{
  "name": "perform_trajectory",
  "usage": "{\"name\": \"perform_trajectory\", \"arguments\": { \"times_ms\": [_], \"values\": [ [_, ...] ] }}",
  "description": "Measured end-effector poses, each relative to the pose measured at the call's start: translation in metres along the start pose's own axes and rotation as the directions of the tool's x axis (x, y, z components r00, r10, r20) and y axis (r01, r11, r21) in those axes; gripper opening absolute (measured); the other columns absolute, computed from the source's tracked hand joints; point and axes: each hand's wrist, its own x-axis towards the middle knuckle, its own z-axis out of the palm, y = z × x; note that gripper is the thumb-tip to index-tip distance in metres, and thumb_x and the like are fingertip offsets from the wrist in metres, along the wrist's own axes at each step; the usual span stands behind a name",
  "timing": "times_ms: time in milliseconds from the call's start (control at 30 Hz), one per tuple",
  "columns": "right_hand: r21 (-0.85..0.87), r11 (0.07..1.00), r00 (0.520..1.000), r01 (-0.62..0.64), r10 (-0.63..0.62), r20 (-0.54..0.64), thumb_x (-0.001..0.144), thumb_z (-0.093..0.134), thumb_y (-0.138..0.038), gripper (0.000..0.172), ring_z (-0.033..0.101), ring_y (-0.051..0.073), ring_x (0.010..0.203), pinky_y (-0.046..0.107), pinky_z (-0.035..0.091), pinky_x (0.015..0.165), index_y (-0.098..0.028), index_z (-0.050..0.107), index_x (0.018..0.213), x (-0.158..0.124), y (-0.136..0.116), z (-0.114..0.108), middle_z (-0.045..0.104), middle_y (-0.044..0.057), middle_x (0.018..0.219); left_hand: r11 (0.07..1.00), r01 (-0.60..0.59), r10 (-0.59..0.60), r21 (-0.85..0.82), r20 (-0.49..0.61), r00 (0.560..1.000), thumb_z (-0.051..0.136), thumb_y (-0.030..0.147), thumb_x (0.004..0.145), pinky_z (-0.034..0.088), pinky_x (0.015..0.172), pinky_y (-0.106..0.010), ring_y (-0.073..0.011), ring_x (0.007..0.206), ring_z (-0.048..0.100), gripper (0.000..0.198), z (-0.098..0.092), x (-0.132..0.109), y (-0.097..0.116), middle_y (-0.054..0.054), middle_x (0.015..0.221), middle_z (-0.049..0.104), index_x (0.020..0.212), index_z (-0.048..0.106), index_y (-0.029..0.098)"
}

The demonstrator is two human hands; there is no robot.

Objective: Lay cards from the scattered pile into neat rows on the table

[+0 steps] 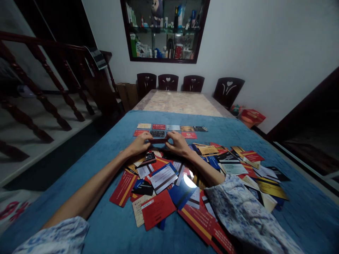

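Note:
A dark reddish card (158,140) is held level between my two hands, tilted so that mostly its edge faces me. My left hand (141,143) pinches its left end between thumb and fingers. At the other end, my right hand (178,142) grips it the same way. Just beyond the hands, cards lie in two rows, with a red card (159,127), a gold card (186,128) and a black card (200,129) in the far row. Below my wrists spreads a loose pile of cards, among them a white card (164,178) and a red card (158,209).
A blue cloth (106,144) covers the near part of the long table, whose marble-like top (177,100) shows at the far end. Dark chairs (168,82) stand behind it. A cardboard box (127,95) and wooden railing (50,98) are on the left, a red bag (251,116) on the right.

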Motion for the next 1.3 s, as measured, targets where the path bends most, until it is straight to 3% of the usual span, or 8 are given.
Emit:
{"name": "perform_trajectory", "arguments": {
  "times_ms": [133,300,567,833,1300],
  "values": [
    [-0.009,0.999,0.999,-0.034,0.035,0.034,0.087,0.056,-0.018,0.025,0.059,0.022,0.099,0.031,0.044,0.087,-0.017,0.066,0.110,0.001,0.002,0.001,0.067,0.009,0.099,0.999,0.035,-0.036,-0.003,-0.026,0.999,0.055,0.018,0.078,0.053,0.096,-0.036,-0.0217,0.100,0.064,0.023,0.002,0.000,0.001,-0.008,0.102,0.068,0.093,0.073,0.015],
    [-0.150,0.984,0.987,-0.098,0.116,0.114,0.092,0.054,-0.021,0.034,0.060,0.024,0.103,0.032,0.043,0.088,-0.018,0.063,0.124,0.000,-0.004,-0.003,0.067,0.012,0.107,0.997,0.070,-0.070,0.033,-0.012,0.997,0.056,0.020,0.080,0.053,0.096,-0.038,-0.0231,0.100,0.065,0.020,0.005,-0.001,0.003,-0.007,0.101,0.072,0.092,0.072,0.017],
    [-0.237,0.968,0.977,-0.081,0.124,0.172,0.093,0.053,-0.021,0.038,0.061,0.027,0.107,0.035,0.044,0.089,-0.021,0.060,0.131,0.000,-0.006,-0.005,0.069,0.014,0.113,0.999,0.050,-0.050,-0.011,-0.054,0.997,0.054,0.018,0.079,0.051,0.101,-0.039,-0.0222,0.106,0.067,0.036,0.009,-0.001,0.005,-0.006,0.115,0.073,0.113,0.066,0.019],
    [-0.263,0.959,0.977,-0.108,0.150,0.148,0.095,0.052,-0.025,0.040,0.062,0.028,0.107,0.035,0.044,0.087,-0.022,0.056,0.135,-0.001,-0.011,-0.005,0.070,0.014,0.111,0.999,0.045,-0.045,0.006,-0.098,0.994,0.050,0.014,0.078,0.054,0.087,-0.031,-0.0184,0.088,0.069,0.034,0.014,-0.002,0.007,-0.002,0.094,0.072,0.109,0.062,0.020],
    [-0.286,0.955,0.971,-0.075,0.136,0.199,0.096,0.049,-0.025,0.046,0.058,0.029,0.112,0.039,0.040,0.092,-0.020,0.050,0.142,0.002,-0.004,0.003,0.069,0.015,0.123,0.982,0.070,-0.065,0.177,-0.031,0.997,0.053,0.012,0.079,0.052,0.095,-0.041,-0.0249,0.103,0.066,0.046,0.017,-0.003,0.005,-0.008,0.115,0.071,0.123,0.057,0.022]
  ]
}}
